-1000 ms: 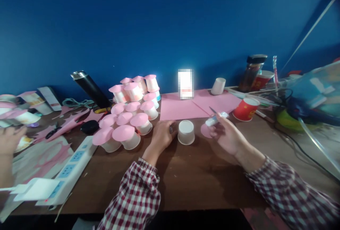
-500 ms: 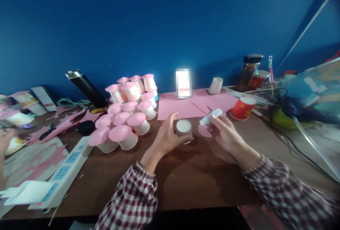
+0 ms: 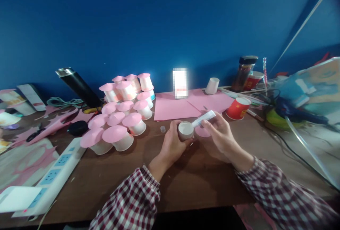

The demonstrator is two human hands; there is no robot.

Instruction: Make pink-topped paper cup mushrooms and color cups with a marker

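Deep blue wall behind, brown bench in front, and both checked sleeves reach in from the near edge. Left hand has its fingers curled around a small white paper cup, lifted just off the bench, its flat white end tilted toward the camera; what is inside cannot be seen. Right hand pinches a white glue tube, fingers closed on its body, the tip touching the cup's rim. Just under that hand, a pink paper disc lies flat. A tiny clear cap sits near the left hand. Off to the left, a white power strip runs along the bench. Further back on the left, a heap of upturned white cups topped with pink discs, stacked in tiers. Pink paper sheets spread behind the hands. To the right, a red paper cup stands upright and open, its contents out of view. Against the wall, a lone white cup upside down, a dark-lidded jar, and a black flask leaning.
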